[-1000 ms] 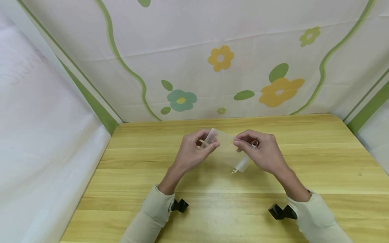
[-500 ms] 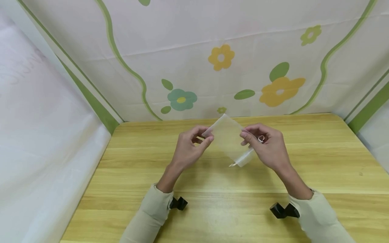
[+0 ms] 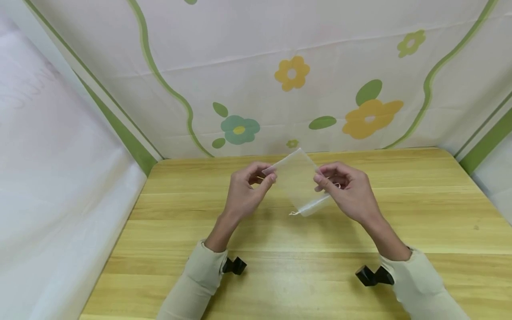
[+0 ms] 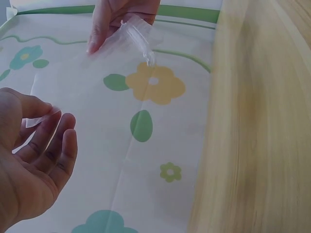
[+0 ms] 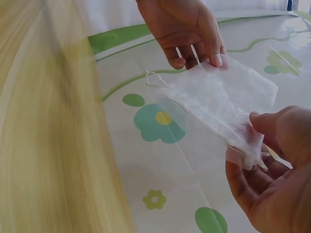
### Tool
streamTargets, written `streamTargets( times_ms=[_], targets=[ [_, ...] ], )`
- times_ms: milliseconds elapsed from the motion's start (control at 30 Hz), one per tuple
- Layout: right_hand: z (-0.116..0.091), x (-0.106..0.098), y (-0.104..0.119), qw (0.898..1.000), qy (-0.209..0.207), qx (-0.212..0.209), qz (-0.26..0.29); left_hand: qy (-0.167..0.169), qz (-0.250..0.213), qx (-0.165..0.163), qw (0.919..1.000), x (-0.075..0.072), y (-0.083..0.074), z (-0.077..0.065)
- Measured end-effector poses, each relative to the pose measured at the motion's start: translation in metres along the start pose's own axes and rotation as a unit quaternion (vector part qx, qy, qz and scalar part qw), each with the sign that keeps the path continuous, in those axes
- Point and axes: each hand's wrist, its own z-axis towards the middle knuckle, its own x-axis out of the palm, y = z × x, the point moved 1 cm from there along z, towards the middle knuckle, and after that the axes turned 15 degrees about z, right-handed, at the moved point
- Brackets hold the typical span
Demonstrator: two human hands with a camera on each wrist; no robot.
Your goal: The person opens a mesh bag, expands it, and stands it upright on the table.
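Note:
A sheer white drawstring pouch (image 3: 296,180) is held up over the table, spread between both hands. My left hand (image 3: 246,191) pinches its left corner between thumb and fingers. At the right side, near the drawstring end, my right hand (image 3: 352,191) pinches the pouch with the thumb on top. A knotted cord end (image 3: 294,214) hangs from the lower corner. In the right wrist view the pouch (image 5: 228,92) looks flat and see-through, and its gathered cord edge (image 5: 250,158) bunches over the right fingers.
A wood-grain table (image 3: 288,284) lies beneath the hands. Behind it hangs a white cloth (image 3: 256,44) printed with flowers, and another white sheet (image 3: 60,178) drapes on the left. Black wrist mounts (image 3: 236,266) stick out from the sleeves.
My left hand has shifted left and now holds the corner. The pouch has swung so one corner points up and away. The right hand moved slightly right and up, still holding it.

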Motion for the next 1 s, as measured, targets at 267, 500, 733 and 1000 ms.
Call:
streamTargets(
  times_ms=[267, 500, 733, 1000],
  targets=[
    [-0.0008, 0.0002, 0.0000, 0.999, 0.023, 0.021, -0.032, 0.007, -0.008, 0.004, 0.9999, 0.0009, -0.0001, -0.0004],
    [-0.0025, 0.0008, 0.0042, 0.998, 0.036, 0.044, -0.029, 0.043, 0.024, 0.008, 0.9987, 0.0019, 0.0003, -0.0009],
    [-0.0029, 0.0016, 0.0061, 0.998, 0.036, 0.043, -0.025, 0.088, 0.066, 0.019, 0.9938, 0.0025, -0.0020, -0.0018],
    [-0.0031, 0.0021, 0.0045, 0.999, 0.038, 0.024, -0.025, 0.109, 0.091, 0.024, 0.9896, 0.0033, -0.0043, -0.0013]
  ],
)
